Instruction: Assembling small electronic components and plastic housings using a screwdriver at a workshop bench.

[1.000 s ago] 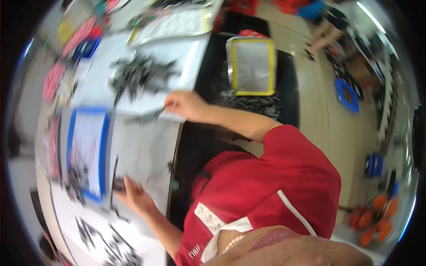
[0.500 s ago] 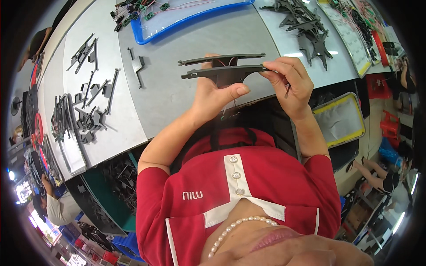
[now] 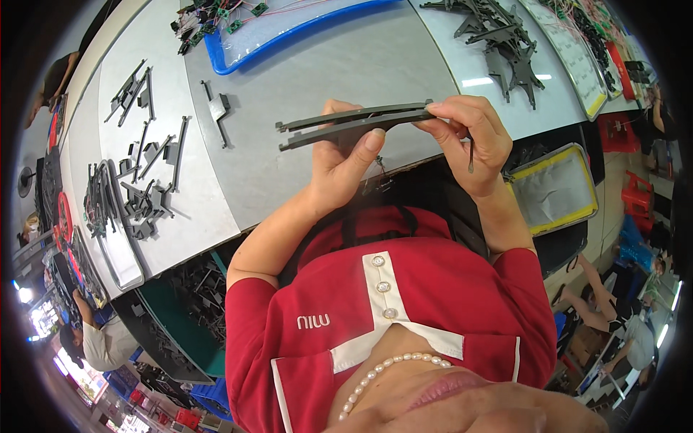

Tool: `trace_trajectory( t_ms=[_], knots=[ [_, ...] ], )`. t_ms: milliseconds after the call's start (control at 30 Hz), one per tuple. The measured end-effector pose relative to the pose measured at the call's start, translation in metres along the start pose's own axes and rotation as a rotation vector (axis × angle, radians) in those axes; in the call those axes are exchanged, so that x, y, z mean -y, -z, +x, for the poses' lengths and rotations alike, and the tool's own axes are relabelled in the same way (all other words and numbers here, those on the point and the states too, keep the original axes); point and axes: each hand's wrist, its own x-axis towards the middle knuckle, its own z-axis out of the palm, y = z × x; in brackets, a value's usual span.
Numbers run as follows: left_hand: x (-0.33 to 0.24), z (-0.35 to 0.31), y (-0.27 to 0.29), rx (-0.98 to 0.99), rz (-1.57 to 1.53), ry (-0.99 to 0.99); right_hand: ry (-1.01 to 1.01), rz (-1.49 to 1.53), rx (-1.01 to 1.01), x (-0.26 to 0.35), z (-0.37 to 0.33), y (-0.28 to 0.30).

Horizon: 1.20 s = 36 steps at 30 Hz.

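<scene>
Two long, slim dark grey plastic parts, the far one and the near one, lie nearly parallel, a narrow gap between them at the left. My left hand supports them from below, thumb against the near part and fingers behind. At their right end, my right hand pinches the tips together between thumb and fingers. A thin dark rod-like tool also sticks down from my right hand; its kind I cannot make out. Below the parts hangs a thin wire with a small end piece.
Grey plastic parts are scattered on the left of the table, one lone part nearer the middle. A blue-rimmed tray lies ahead, beside green circuit boards. More dark parts are piled right; a yellow-edged tray sits lower right.
The two parts have drawn closer together and tilted, their left ends moving down and left. The rod in my right hand now hangs more upright.
</scene>
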Motion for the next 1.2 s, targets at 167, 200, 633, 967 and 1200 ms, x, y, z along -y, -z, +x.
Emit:
trace_trajectory(
  t_ms=[167,200,633,967,1200],
  knots=[
    [0.000,-0.001,0.003,0.067,0.043,-0.035,0.016,0.069,-0.011,0.001,-0.001,0.001],
    [0.001,0.000,0.002,0.085,0.058,-0.059,0.014,0.064,-0.014,0.001,-0.002,0.001],
    [0.004,-0.002,0.001,0.057,0.103,-0.090,0.143,-0.006,-0.086,-0.001,-0.008,0.001],
    [0.009,-0.004,0.004,0.062,-0.033,-0.075,0.209,0.009,-0.111,-0.007,-0.007,-0.004],
    [0.006,-0.003,0.001,0.085,-0.007,-0.167,-0.460,0.582,0.168,0.001,0.001,0.007]
  ],
)
